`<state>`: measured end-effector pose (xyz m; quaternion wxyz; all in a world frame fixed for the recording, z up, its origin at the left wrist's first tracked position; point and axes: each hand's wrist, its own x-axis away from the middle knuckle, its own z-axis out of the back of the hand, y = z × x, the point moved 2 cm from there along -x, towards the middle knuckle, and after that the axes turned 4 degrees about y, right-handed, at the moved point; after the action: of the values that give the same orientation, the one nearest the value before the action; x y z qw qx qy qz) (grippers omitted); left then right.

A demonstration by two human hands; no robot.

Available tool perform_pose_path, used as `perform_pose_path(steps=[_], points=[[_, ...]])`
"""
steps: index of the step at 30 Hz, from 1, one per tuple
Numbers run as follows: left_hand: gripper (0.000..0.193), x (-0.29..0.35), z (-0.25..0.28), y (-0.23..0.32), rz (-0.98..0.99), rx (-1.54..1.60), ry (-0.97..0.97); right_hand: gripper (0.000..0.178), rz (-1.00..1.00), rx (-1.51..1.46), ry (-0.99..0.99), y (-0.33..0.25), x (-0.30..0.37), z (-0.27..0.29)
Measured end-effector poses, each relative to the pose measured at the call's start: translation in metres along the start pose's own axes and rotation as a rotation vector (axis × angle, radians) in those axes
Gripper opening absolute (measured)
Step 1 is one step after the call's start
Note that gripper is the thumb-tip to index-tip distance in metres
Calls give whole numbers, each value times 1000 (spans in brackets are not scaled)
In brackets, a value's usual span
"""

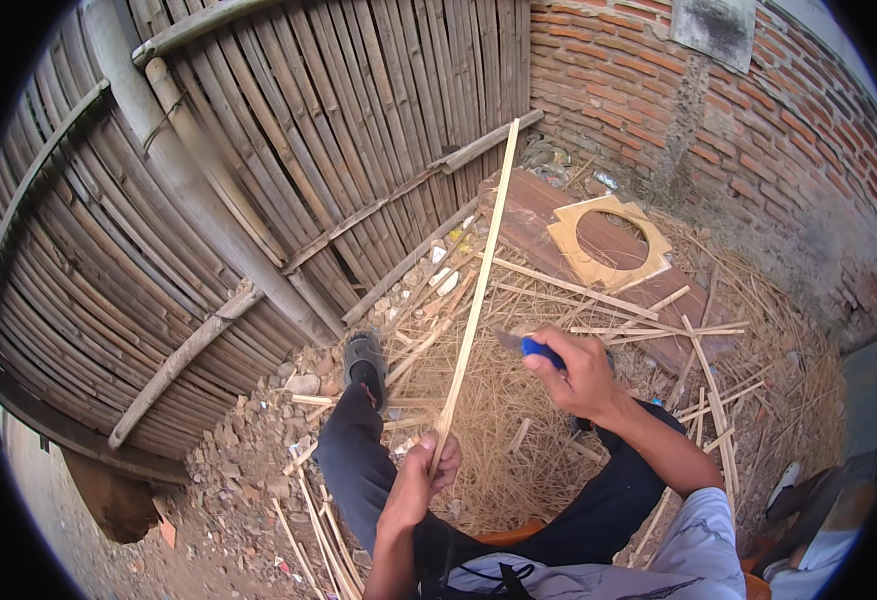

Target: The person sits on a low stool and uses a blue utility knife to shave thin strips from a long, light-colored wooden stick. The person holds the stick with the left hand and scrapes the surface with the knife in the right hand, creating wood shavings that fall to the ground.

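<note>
My left hand [432, 468] is closed round the lower end of a long pale bamboo strip [481, 290], which slants up and away toward the corner of the walls. To its right, my right hand [576, 372] grips a knife with a blue handle [542, 352]. Its short blade points left toward the strip, and a gap shows between the two. Thin shavings [509, 410] cover the ground between my legs.
A bamboo fence [379, 120] stands on the left, a brick wall [639, 100] on the right. Beyond my feet lie a brown board [529, 210] and a yellowish cut-out panel with a round hole [571, 252]. Several loose strips [709, 390] lie around. Another person's leg [809, 500] shows at lower right.
</note>
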<state>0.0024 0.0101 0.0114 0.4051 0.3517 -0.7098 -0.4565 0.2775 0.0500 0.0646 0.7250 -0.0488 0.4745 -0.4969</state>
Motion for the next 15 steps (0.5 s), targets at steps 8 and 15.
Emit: perform_pose_path(steps=[8,15], points=[[31,-8,-15,6,-366,-568,133,29,247,-90,-158,-33,20,-29],[36,-9,-34,24,-431,-816,316,24,188,-58,-128,-37,20,-34]])
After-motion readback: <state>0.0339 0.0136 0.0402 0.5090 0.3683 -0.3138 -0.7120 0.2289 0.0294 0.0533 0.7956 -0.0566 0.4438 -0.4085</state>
